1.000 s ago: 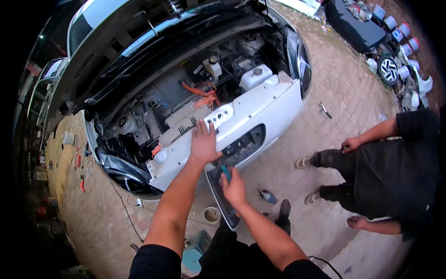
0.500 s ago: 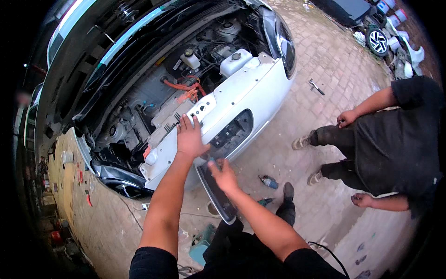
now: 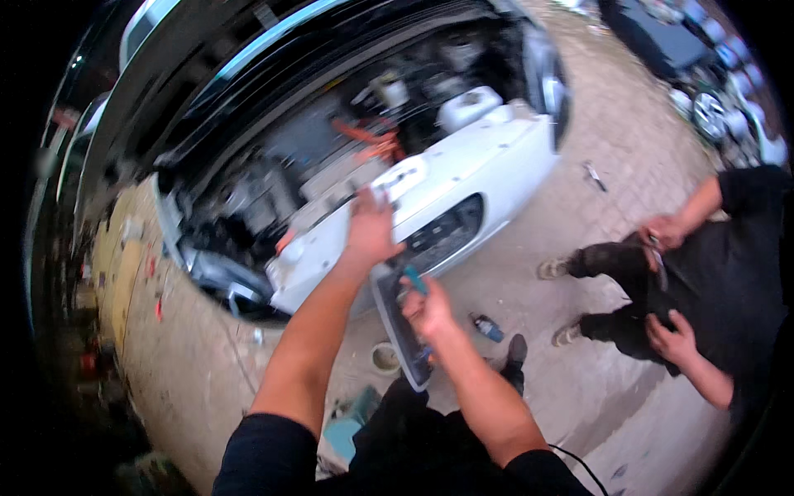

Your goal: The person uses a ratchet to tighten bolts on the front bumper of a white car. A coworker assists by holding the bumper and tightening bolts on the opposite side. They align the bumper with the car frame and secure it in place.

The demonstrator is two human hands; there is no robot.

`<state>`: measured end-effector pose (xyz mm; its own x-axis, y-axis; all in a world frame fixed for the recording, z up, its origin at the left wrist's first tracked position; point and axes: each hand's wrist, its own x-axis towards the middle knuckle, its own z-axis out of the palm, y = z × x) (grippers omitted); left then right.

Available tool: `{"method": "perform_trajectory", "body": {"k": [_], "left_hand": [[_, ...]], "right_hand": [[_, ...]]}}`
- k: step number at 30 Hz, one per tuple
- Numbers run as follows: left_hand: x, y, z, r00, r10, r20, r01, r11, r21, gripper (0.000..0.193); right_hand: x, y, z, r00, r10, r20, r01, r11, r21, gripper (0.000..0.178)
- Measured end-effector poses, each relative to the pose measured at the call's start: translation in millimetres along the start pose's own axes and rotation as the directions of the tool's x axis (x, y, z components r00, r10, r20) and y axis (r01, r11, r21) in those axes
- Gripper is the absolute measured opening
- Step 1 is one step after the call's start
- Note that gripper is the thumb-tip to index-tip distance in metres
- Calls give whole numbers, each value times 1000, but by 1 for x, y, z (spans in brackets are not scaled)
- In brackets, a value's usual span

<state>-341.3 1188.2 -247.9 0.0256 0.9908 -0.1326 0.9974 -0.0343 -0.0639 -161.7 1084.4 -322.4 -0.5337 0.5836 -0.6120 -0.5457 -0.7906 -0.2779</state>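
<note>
The left hand (image 3: 370, 231) lies spread on the white bumper (image 3: 492, 174); before it, the right hand (image 3: 428, 307) clenches a teal tool (image 3: 416, 279) (blurry from here).

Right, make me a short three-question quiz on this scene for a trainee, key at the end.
1. Which hand grips the teal-handled tool?
2. True or false: the left hand lies with its fingers spread on the white front bumper.
3. What colour are the thick cables in the engine bay? A) green B) orange C) yellow

Key: 1. the right hand; 2. true; 3. B
</note>
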Motion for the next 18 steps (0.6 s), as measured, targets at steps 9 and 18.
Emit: {"method": "perform_trajectory", "body": {"k": [9,18], "left_hand": [[-7,-3,-3,998,-20,-61,16,998,-68,114],[-16,-3,5,985,-67,-161,33,978,-206,111]], "right_hand": [[15,9,-43,946,149,287,-234,929,287,44],[-8,-6,3,999,34,-39,-34,999,-14,38]]}}
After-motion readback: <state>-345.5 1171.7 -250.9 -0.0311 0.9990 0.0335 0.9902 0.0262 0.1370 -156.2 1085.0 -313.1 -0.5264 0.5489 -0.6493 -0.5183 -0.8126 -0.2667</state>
